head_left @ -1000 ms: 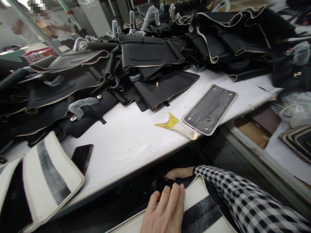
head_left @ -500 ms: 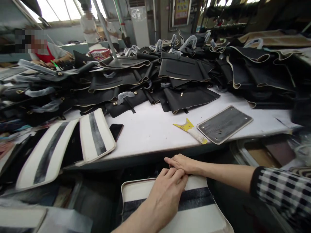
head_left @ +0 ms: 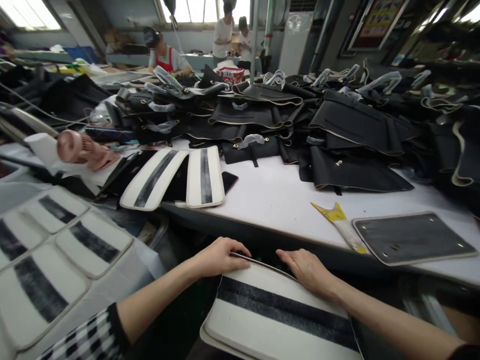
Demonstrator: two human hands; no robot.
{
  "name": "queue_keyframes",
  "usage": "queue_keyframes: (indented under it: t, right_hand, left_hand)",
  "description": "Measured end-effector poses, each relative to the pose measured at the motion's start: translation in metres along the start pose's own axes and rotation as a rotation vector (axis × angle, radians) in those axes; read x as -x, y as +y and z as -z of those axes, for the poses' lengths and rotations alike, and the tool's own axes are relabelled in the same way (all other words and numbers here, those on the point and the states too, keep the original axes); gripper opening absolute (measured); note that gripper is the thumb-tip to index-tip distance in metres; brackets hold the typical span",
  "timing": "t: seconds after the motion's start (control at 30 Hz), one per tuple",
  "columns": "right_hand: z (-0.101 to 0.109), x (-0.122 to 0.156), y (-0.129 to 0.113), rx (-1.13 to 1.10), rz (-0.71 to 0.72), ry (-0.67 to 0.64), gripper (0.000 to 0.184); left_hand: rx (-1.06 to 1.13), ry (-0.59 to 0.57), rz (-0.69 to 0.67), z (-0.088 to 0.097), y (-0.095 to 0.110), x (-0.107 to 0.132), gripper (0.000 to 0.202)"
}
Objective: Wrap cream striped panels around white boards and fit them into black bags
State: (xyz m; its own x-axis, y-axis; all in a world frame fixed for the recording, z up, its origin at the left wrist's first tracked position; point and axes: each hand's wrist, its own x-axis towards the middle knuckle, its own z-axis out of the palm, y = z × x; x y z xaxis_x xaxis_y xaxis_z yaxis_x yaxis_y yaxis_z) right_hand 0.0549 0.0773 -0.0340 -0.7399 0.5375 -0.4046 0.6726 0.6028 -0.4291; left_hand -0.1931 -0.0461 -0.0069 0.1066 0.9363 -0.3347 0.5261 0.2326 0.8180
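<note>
The left hand (head_left: 219, 257) pinches the panel (head_left: 285, 315) at its far left corner, fingers nearly closed; the right hand (head_left: 311, 272) touches the far edge (cannot tell its fingers' grip).

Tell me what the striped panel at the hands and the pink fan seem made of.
Striped panel: possibly fabric or leather-like sheet, matte; its dull off-white face and gently bowed edge suggest it. Pink fan: likely moulded plastic, smooth; the uniform colour and slotted grille suggest it.
</note>
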Motion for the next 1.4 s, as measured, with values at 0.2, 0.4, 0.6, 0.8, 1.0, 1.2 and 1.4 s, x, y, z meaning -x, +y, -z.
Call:
queue_keyframes:
  t: [0.2,0.4,0.6,0.8,1.0,1.2,1.4]
  right_hand:
    - [-0.004,-0.007,-0.007,0.05,0.029,-0.037,0.066]
    - [-0.006,-0.014,-0.026,0.078,-0.013,-0.028,0.075]
    - [-0.01,-0.021,-0.045,0.103,0.035,-0.066,0.071]
    - [-0.012,-0.026,-0.058,0.151,0.099,-0.115,0.065]
    - [-0.013,-0.033,-0.073,0.146,0.154,-0.143,0.061]
    - [-0.014,-0.039,-0.084,0.128,0.142,-0.162,0.059]
    - [-0.017,-0.049,-0.087,0.103,0.149,-0.196,0.056]
  left_hand:
    - [0.105,0.05,0.013,-0.013,-0.017,0.002,0.032]
    - [0.049,0.047,-0.033,-0.007,-0.022,0.005,0.03]
    - [0.034,0.055,-0.039,-0.004,-0.019,0.008,0.028]
    - [-0.02,0.068,-0.057,0.001,-0.018,0.01,0.028]
    - [-0.063,-0.001,-0.083,0.009,-0.021,0.008,0.032]
    - [0.372,-0.241,-0.017,0.021,-0.049,0.01,0.05]
    - [0.615,-0.008,0.322,-0.027,-0.087,0.014,0.07]
